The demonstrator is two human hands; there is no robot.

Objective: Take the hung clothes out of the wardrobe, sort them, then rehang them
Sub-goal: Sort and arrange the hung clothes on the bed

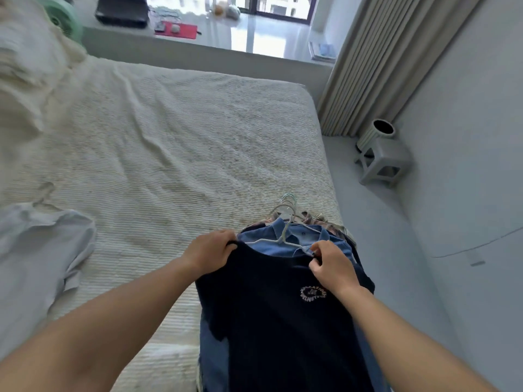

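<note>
A pale shirt [42, 250] lay by the bed's [169, 137] left edge. Your left hand [209, 253] & right hand [331, 267] each pinched the navy tee's [277, 321] neckline, atop the hangered clothes pile [297, 239] at the bed's near right corner.

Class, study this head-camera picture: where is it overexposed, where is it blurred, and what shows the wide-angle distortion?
Head view: the window and the glossy sill below it are blown out by daylight; the pillow at far left is smeared with blur; the curtain and wall edge lean, bent by the lens; both hands, left and right, and the navy shirt are fairly sharp.
</note>
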